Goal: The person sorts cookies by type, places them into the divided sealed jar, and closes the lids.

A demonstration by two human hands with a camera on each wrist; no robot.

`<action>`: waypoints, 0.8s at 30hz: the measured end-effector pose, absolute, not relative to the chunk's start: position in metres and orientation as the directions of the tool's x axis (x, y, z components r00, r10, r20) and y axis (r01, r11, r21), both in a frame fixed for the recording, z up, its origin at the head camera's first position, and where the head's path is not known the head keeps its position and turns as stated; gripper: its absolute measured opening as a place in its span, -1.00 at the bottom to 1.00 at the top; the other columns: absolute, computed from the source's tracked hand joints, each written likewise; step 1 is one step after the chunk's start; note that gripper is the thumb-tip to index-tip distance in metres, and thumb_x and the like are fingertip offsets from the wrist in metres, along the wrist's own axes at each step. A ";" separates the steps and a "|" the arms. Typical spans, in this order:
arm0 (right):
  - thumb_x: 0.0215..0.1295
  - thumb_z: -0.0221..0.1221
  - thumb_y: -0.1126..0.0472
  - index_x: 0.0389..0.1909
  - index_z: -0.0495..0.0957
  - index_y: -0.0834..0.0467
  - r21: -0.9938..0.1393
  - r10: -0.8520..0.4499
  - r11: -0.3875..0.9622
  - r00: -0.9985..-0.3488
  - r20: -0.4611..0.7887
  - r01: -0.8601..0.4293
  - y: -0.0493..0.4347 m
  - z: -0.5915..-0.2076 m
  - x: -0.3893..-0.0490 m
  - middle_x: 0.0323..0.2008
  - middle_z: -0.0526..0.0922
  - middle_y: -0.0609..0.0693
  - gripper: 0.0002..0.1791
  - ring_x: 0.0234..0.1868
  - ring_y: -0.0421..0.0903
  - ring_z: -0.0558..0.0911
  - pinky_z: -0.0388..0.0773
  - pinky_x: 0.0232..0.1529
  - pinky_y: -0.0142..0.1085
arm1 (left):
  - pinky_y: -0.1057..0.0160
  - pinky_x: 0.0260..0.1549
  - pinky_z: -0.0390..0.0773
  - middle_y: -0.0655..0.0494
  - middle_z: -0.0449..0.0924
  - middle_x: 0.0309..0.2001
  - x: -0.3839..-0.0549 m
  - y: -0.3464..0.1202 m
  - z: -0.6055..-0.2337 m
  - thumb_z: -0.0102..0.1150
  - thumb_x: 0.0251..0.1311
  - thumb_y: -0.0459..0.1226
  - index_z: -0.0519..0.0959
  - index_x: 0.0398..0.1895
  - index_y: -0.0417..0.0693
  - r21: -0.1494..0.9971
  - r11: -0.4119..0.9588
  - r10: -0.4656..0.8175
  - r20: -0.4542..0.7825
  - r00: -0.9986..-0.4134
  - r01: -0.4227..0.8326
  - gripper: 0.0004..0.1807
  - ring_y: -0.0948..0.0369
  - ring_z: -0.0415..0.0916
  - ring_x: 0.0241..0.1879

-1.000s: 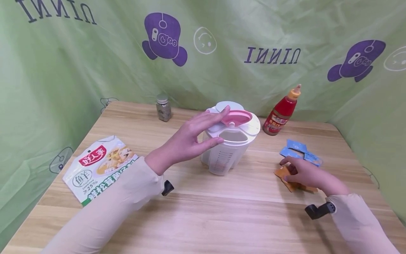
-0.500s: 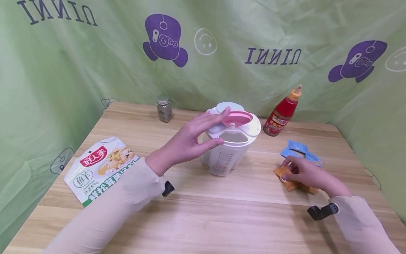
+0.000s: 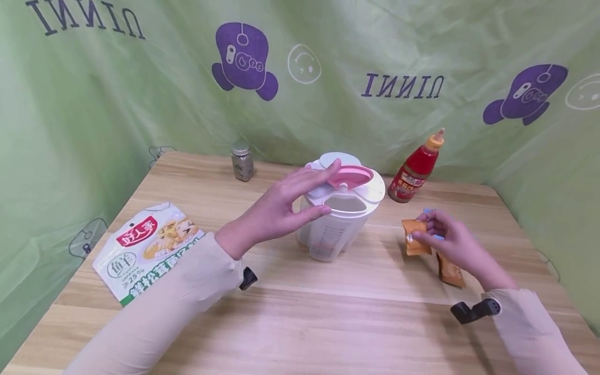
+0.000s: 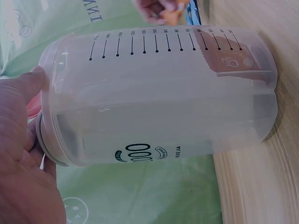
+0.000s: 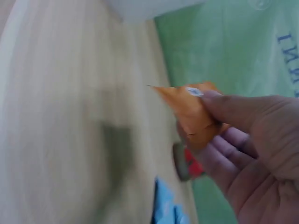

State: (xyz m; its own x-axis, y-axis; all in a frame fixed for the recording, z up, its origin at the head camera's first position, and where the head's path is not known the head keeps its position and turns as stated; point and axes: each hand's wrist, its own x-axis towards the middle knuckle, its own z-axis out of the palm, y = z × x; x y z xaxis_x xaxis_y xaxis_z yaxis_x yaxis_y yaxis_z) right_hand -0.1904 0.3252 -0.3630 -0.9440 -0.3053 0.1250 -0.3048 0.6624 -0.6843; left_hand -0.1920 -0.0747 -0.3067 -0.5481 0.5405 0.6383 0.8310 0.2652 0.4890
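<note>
A tall clear container (image 3: pixel 330 237) with a white lid (image 3: pixel 375 190) stands mid-table. Its pink flap (image 3: pixel 350 177) is raised behind the pour opening. My left hand (image 3: pixel 288 200) rests on the lid, thumb at the opening's rim and index finger along the flap. Low in the container, a brown-orange sachet (image 4: pixel 229 60) shows through the wall in the left wrist view. To the right, my right hand (image 3: pixel 447 234) pinches an orange sachet (image 5: pixel 194 114) between thumb and fingers, above the table. Another orange sachet (image 3: pixel 451 271) lies below that hand.
Blue sachets (image 5: pixel 166 205) lie behind my right hand, mostly hidden in the head view. A red sauce bottle (image 3: pixel 414 174) stands at the back right, a small spice jar (image 3: pixel 242 164) at the back left. A white food pouch (image 3: pixel 140 239) lies at left. Green curtain (image 3: pixel 337 125) borders the table.
My right hand has lifted an orange sachet off the table and moved it up and slightly back, uncovering the other orange sachet. The left hand stays on the lid.
</note>
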 end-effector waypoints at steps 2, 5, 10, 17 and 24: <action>0.38 0.32 0.39 0.06 0.50 0.38 -0.718 -0.269 0.617 -0.944 0.193 -0.322 0.319 -0.356 -0.189 -0.30 0.65 -0.23 -0.69 -0.33 -0.43 0.62 0.63 -0.41 -0.54 | -0.04 0.68 0.16 0.04 0.74 0.21 -0.192 -0.075 -0.305 0.40 0.32 -0.28 0.30 0.57 -0.19 0.487 0.260 0.539 0.643 -0.544 0.834 -0.21 0.05 0.46 0.47; 0.36 0.31 0.45 0.02 0.52 0.30 -0.763 -0.205 0.544 -0.937 0.284 -0.350 0.308 -0.344 -0.187 -0.33 0.66 -0.34 -0.73 -0.35 -0.44 0.65 0.64 -0.40 -0.58 | -0.03 0.68 0.16 0.03 0.73 0.22 -0.192 -0.074 -0.305 0.40 0.32 -0.28 0.31 0.57 -0.19 0.493 0.259 0.539 0.640 -0.548 0.831 -0.22 0.04 0.45 0.48; 0.31 0.31 0.52 -0.07 0.58 0.10 -0.838 -0.115 0.347 -0.906 0.407 -0.421 0.285 -0.317 -0.182 -0.26 0.76 -0.27 -0.69 -0.26 -0.41 0.74 0.71 -0.22 -0.62 | -0.01 0.69 0.14 0.04 0.72 0.25 -0.190 -0.075 -0.306 0.40 0.32 -0.26 0.31 0.57 -0.18 0.504 0.272 0.535 0.629 -0.564 0.820 -0.21 0.05 0.44 0.49; 0.24 0.31 0.61 -0.12 0.61 0.24 -0.844 -0.020 0.107 -0.849 0.527 -0.526 0.248 -0.281 -0.171 -0.22 0.83 -0.04 -0.71 -0.26 -0.25 0.79 0.75 -0.21 -0.53 | -0.05 0.68 0.16 0.06 0.74 0.22 -0.189 -0.077 -0.308 0.40 0.32 -0.28 0.30 0.58 -0.14 0.510 0.274 0.531 0.627 -0.570 0.816 -0.21 0.05 0.45 0.48; 0.15 0.29 0.71 -0.18 0.60 0.27 -0.795 -0.084 0.021 -0.793 0.603 -0.607 0.218 -0.261 -0.159 -0.22 0.85 0.00 -0.66 -0.24 -0.20 0.83 0.78 -0.18 -0.48 | -0.04 0.68 0.17 0.05 0.73 0.22 -0.190 -0.076 -0.307 0.40 0.32 -0.29 0.31 0.58 -0.14 0.500 0.262 0.532 0.639 -0.556 0.825 -0.21 0.06 0.46 0.47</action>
